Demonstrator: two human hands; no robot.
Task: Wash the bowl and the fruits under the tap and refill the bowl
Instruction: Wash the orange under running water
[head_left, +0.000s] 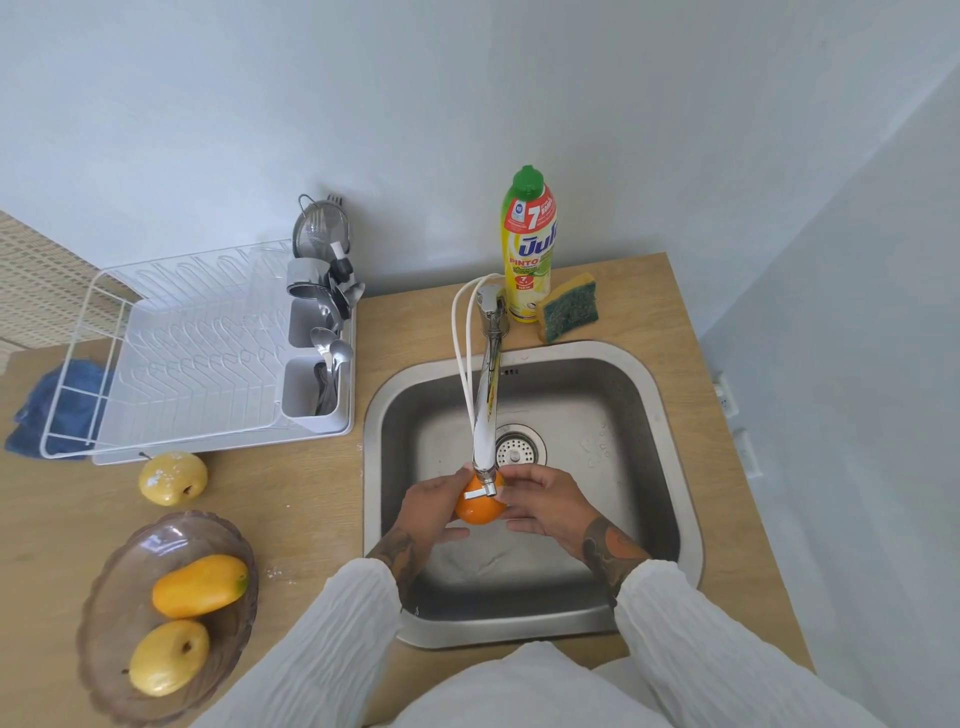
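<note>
Both hands cup the orange (479, 508) over the sink (654, 415), right under the tap (487, 410) spout: the left hand (428, 506) wraps it from the nine o'clock side with curled fingers, and the right hand (543, 501) closes on it from three o'clock, fingertips on the skin. Whether water is running I cannot tell; no stream shows clearly. To do this step well, roll the fruit between the palms so every side passes beneath the spout, and keep it low over the basin so splashes stay inside. Hold firmly, since wet peel will likely be slippery. The bowl (109, 587) sits on the counter at about eight o'clock from the sink, holding a mango (200, 584) and a yellow apple (169, 657). A second yellow apple (173, 478) rests on the counter just beyond it, at roughly nine o'clock from the sink, speckled with droplets or suds. When done, the orange probably belongs beside that one.
</note>
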